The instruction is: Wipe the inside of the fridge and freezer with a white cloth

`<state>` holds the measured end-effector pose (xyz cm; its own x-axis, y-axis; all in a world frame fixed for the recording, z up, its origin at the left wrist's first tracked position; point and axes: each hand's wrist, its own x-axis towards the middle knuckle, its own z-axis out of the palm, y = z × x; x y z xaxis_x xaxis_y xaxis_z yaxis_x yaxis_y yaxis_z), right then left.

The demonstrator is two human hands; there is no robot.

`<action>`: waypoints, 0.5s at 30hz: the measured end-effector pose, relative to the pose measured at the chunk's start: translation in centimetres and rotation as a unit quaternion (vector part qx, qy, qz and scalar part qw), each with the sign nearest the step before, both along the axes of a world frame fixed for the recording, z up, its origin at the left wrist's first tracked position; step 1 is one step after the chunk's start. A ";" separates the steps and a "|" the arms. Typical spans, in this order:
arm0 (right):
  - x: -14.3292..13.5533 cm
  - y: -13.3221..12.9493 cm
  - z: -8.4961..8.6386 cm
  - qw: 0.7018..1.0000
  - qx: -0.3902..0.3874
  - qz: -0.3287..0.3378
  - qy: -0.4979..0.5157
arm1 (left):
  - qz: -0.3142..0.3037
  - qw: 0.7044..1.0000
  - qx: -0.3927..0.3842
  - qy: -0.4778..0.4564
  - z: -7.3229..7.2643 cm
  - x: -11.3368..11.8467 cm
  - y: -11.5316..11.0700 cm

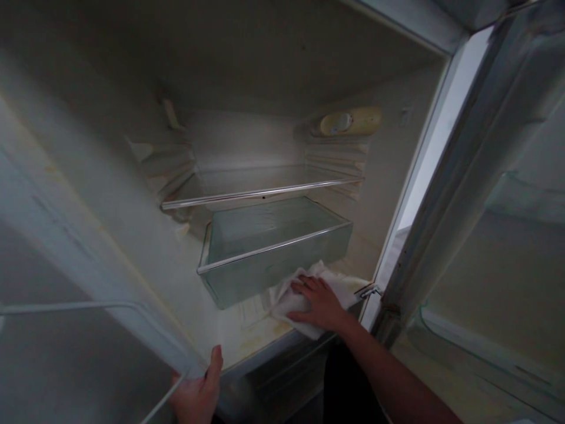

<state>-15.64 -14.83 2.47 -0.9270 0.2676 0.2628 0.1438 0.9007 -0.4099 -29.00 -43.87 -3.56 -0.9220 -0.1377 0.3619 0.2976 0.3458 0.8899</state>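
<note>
My right hand [315, 303] presses a crumpled white cloth [291, 303] against the refrigerator floor [251, 338], near its front right corner. Its fingers are bent over the cloth. Yellowish stains mark the floor beside it. Down at the lower left, my left hand [198, 391] grips the refrigerator's front edge [192, 359], thumb on the inner side; its other fingers are mostly hidden. Just behind the cloth stands a clear drawer [273, 262] with a pale front rim.
Above the drawer spans a glass shelf [265, 182]. A yellowed light housing [353, 122] sits on the right inner wall. The open door [498, 282] stands at the right, with a metal hinge piece [369, 291] by the cloth. A pale cord [75, 307] runs at the left.
</note>
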 end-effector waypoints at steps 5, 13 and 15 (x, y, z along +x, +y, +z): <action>4.0 7.4 -1.2 0.983 0.067 -0.172 -0.003 | -0.012 1.000 0.006 0.012 0.3 0.3 0.2; 1.6 2.1 -1.3 0.976 0.104 -0.192 -0.018 | -0.017 1.000 -0.003 0.017 -0.2 0.1 -0.1; 0.2 -0.6 -1.2 0.982 0.110 -0.151 -0.017 | -0.048 0.998 -0.027 0.034 -0.5 -0.2 -0.3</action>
<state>-15.40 -15.43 1.23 -0.8228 0.4723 0.3160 0.4284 0.8809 -0.2012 -29.18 -44.22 -4.02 -0.9034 -0.0284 0.4279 0.3902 0.3598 0.8475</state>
